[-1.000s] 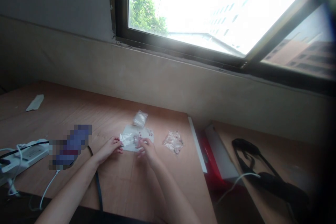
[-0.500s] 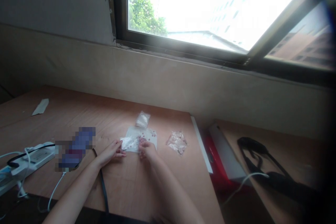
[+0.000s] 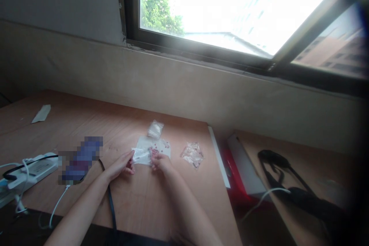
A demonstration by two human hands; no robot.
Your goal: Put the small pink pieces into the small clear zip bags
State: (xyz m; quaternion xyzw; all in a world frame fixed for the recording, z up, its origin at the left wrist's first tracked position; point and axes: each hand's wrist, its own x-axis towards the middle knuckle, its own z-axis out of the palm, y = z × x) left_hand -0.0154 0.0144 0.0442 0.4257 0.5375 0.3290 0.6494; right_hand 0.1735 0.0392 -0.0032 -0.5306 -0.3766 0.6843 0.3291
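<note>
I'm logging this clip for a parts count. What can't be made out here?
In the head view:
Blurred: the pixelated object beside the left hand, so its kind is unknown.
Too small: the reddish bits on the white sheet, so their shape is unclear.
Hidden: the clear bag's contents, behind glare and fingers.
Cut off: the power strip's end, at the left edge.

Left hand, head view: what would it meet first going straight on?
The left hand would meet the small clear plastic bag first, right at its fingertips, though depth is unclear from this view.
</note>
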